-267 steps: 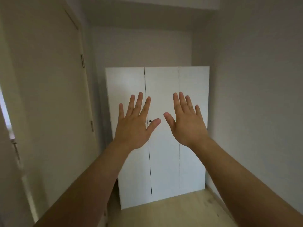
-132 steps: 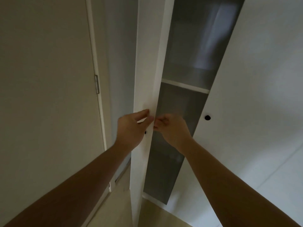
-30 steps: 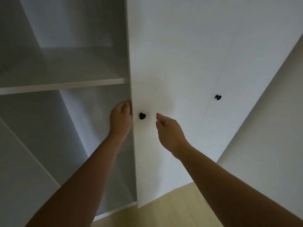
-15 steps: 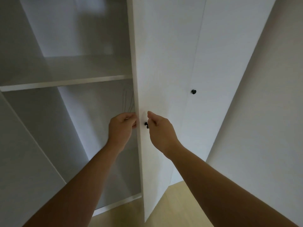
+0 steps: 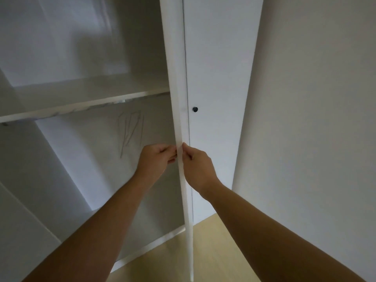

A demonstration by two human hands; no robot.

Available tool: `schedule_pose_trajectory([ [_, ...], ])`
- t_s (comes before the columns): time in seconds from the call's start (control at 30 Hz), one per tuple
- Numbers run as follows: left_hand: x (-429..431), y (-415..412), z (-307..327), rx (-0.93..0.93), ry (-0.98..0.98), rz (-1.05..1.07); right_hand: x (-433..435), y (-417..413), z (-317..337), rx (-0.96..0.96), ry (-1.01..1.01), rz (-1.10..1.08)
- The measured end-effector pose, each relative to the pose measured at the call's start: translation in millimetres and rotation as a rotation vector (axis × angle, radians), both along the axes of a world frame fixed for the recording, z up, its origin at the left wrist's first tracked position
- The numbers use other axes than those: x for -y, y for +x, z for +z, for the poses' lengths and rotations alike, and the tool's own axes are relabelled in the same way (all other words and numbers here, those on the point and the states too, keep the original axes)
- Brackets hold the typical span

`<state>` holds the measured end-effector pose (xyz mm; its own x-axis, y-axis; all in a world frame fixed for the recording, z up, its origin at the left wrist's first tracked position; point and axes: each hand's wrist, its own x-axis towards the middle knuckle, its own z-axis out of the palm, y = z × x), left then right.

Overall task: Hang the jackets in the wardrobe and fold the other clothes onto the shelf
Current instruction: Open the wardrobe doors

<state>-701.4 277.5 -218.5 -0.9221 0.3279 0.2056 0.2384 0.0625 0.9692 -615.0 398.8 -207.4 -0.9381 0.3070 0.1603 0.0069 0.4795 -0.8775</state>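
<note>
Left of the edge-on white wardrobe door (image 5: 179, 119): open bay, your hands pass above or below the white shelf board (image 5: 81, 106). Right: closed white door panel with black knob (image 5: 213, 78), grey wall (image 5: 315, 98); both block you.

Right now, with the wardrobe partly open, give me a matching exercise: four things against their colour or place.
1 left hand
2 right hand
3 knob
4 scribble

A black, on the shut door
B grey, on the back panel
C holds the open door, inner side
D holds the same door, outer side

Pairs: 1-C, 2-D, 3-A, 4-B
</note>
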Motion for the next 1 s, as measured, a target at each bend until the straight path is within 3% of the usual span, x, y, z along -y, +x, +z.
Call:
schedule_pose_trajectory([
  [0.43, -113, 22, 11, 0.053, -0.066, -0.252, -101, 36, 10, -0.023, -0.102, -0.281],
  [0.7, -156, 2, 8, 0.129, -0.005, -0.444, -136, 33, 16, -0.008, -0.092, -0.401],
  [1.0, -187, -10, 8, 0.120, 0.024, -0.476, -158, 28, 18, 0.022, -0.057, -0.468],
])
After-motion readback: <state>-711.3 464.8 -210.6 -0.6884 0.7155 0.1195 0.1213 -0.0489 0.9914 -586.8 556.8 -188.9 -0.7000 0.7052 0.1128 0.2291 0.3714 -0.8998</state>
